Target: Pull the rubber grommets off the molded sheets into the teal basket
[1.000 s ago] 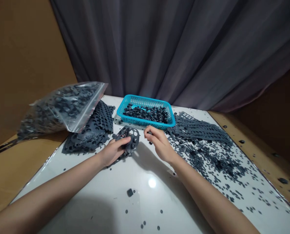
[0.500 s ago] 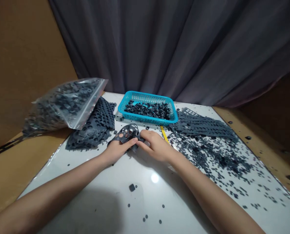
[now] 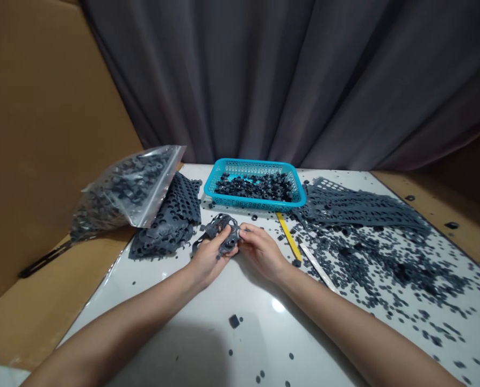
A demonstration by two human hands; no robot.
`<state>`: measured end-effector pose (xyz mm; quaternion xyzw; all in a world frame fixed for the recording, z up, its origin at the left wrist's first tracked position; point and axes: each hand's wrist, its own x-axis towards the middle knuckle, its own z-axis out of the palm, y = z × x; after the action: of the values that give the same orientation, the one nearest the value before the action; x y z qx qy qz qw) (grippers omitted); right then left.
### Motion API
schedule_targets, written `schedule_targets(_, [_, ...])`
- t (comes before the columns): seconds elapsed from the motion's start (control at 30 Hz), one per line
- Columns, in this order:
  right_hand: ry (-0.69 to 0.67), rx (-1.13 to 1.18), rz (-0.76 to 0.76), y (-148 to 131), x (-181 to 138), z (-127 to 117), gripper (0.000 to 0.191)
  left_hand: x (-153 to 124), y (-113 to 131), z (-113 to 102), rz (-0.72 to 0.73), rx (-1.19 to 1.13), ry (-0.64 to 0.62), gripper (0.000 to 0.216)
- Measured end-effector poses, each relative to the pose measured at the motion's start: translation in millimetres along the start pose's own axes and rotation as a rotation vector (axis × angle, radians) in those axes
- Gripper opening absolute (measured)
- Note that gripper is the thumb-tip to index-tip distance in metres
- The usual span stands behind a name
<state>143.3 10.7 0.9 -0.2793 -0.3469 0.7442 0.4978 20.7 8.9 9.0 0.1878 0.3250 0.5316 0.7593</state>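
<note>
A crumpled piece of dark holed sheet (image 3: 219,223) sits between two bare hands over the middle of a glossy white tabletop (image 3: 199,328). The left hand (image 3: 209,258) grips it, thumb on top; the right hand (image 3: 262,252) pinches its side with thumb and forefinger. Beyond, toward the far edge, a blue basket (image 3: 256,203) holds small dark pieces (image 3: 264,188). A yellow stick (image 3: 289,237) and a pale, slim tool (image 3: 318,267) lie right of the hands. Flat holed sheets (image 3: 356,207) stretch toward the far right corner, with dark scraps (image 3: 385,263) strewn down the right side. Near the left edge, a filled clear bag (image 3: 130,183) leans against folded sheets (image 3: 165,236). A gray curtain (image 3: 243,70) hangs behind the far edge; a brown panel (image 3: 42,107) stands at left.
</note>
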Motion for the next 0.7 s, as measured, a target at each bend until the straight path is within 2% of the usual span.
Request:
schedule_targets(0.1, [-0.033,0.145,-0.029,-5.5,-1.7,0.9,0.026,4.6,8.0,-3.5,0.038,-0.044,-0.025,0.029])
schedule_targets(0.17, [-0.092,0.155,-0.042,-14.2,-2.6,-2.2,0.028,7.3,14.2,-6.7,0.08,-0.035,-0.033,0.027])
schedule_targets(0.23, [-0.11,0.078,-0.06,-22.5,-2.3,-7.7,0.028,8.3,17.4,-9.0,0.087,0.024,0.012,0.025])
schedule_targets(0.33, [-0.047,-0.098,-0.132,-26.7,0.3,-17.4,0.027,6.5,14.9,-9.5,0.082,0.076,0.115,0.027])
schedule_targets(0.47, [-0.005,-0.274,-0.121,-18.7,3.3,-23.9,0.018,2.0,8.5,-8.0,0.136,0.105,0.066,0.031])
schedule_targets(0.6, [0.02,-0.124,-0.058,-17.2,4.1,-21.3,0.014,-0.7,8.1,-8.1,0.156,0.179,0.101,0.035])
schedule_targets(0.7, [-0.024,0.003,-0.021,-23.2,3.8,-20.8,0.015,-1.4,8.6,-8.3,0.164,0.252,0.116,0.036])
